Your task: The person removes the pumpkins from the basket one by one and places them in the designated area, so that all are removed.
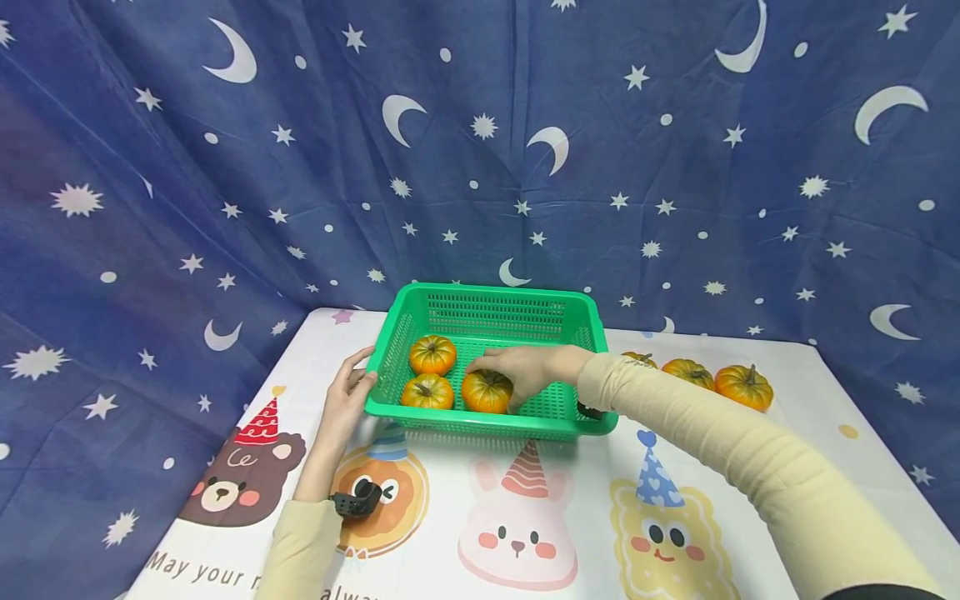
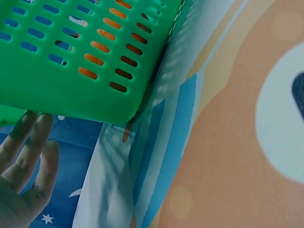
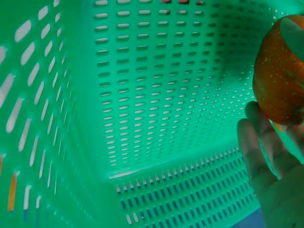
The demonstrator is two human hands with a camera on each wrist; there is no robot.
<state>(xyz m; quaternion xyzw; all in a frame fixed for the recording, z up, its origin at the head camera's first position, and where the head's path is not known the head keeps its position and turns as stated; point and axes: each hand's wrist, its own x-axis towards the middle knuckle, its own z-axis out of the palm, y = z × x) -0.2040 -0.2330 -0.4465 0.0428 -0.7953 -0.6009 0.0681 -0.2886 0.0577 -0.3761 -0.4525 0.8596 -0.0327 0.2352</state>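
A green plastic basket (image 1: 495, 423) stands on the table with small orange pumpkins in it. Two of them, an upper pumpkin (image 1: 432, 356) and a lower pumpkin (image 1: 427, 392), sit at its left side. My right hand (image 1: 525, 371) reaches inside and holds a third pumpkin (image 1: 487, 393) near the middle. In the right wrist view, thumb and fingers lie on either side of that pumpkin (image 3: 280, 76). My left hand (image 1: 348, 392) is at the basket's left rim. Its fingers (image 2: 43, 128) look fairly straight in the left wrist view, tips at the rim.
To the right of the basket several more pumpkins lie in a row, among them one pumpkin (image 1: 744, 387) at the right end and another (image 1: 688, 373) beside it. A cartoon-print cloth (image 1: 600, 542) covers the table. Behind hangs a blue curtain (image 1: 480, 167) with moons and stars.
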